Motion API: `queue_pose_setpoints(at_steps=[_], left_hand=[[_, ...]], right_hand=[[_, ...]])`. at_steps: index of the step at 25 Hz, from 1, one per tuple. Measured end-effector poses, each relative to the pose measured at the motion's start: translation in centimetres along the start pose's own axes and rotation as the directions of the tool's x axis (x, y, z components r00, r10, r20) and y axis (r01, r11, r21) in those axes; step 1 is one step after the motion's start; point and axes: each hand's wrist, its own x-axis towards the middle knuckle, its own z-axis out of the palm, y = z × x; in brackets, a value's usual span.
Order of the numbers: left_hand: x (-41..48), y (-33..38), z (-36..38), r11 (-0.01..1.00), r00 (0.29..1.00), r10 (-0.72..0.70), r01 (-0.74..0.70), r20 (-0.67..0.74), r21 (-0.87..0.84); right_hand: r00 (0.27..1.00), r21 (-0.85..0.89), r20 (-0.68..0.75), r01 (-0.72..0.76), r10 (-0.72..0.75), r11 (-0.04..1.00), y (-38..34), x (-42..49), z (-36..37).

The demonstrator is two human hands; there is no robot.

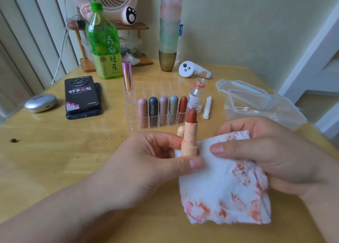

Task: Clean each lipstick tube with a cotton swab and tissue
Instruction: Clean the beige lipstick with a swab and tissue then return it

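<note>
My left hand (146, 162) holds an uncapped peach lipstick tube (189, 140) upright, its brick-red bullet extended and red smears on the collar. My right hand (271, 156) grips a white tissue (223, 187) stained with red marks, pressed against the tube's right side. Just behind the tube stands its peach cap (180, 131). Several capped lipsticks (163, 110) stand in a clear acrylic organizer (132, 118), with a pink metallic tube (127, 76) at its back left. Cotton swabs (207, 107) lie right of the organizer.
A small clear bottle (196, 97), a green tea bottle (103, 40), two stacked phones (82, 97), a silver earbud case (40, 102), a white controller (194, 70), stacked cups (168, 31) and a clear plastic box with swabs (260, 106) sit on the wooden table (55, 151).
</note>
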Motion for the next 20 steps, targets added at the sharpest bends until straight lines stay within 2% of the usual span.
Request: queue_pose_setpoints(at_steps=[3, 5, 7, 9, 10, 13, 15, 17, 20], left_hand=[[-0.2, 0.3, 0.1, 0.991, 0.994, 0.034, -0.02, -0.104, 0.13], [-0.5, 0.8, 0.1, 0.947, 0.966, 0.123, -0.046, -0.226, 0.317], [-0.9, 1.6, 0.4, 0.923, 0.951, 0.152, -0.04, -0.268, 0.382], [-1.1, 2.0, 0.8, 0.964, 0.974, 0.091, -0.034, -0.207, 0.262], [-1.1, 2.0, 0.9, 0.982, 0.984, 0.076, -0.046, -0.161, 0.183], [-0.8, 1.6, 0.5, 0.995, 0.992, 0.079, -0.073, -0.101, 0.062], [-0.8, 1.7, 0.4, 0.996, 0.99, 0.089, -0.086, -0.113, 0.029], [-0.9, 1.8, 0.5, 0.996, 0.988, 0.093, -0.093, -0.127, 0.005], [-0.9, 1.6, 0.5, 0.993, 0.984, 0.118, -0.12, -0.132, -0.004]], right_hand=[[0.994, 0.109, -0.096, 0.059, -0.048, 0.992, 0.0, 0.2, 0.2], [0.964, 0.033, -0.225, 0.152, -0.141, 0.988, 0.3, 0.4, 0.7], [0.927, -0.03, -0.291, 0.239, -0.237, 0.971, 0.8, 0.5, 1.5], [0.921, -0.045, -0.245, 0.302, -0.303, 0.952, 1.4, 0.3, 2.2], [0.93, -0.012, -0.174, 0.326, -0.323, 0.945, 1.6, 0.2, 2.5], [0.943, 0.26, 0.061, 0.301, -0.327, 0.917, 1.4, 0.2, 2.6], [0.959, 0.353, 0.055, 0.242, -0.278, 0.904, 1.3, 0.4, 2.1], [0.969, 0.309, 0.043, 0.217, -0.242, 0.926, 1.6, 0.6, 1.6], [0.959, 0.27, 0.08, 0.24, -0.27, 0.932, 2.2, 1.0, 1.8]])
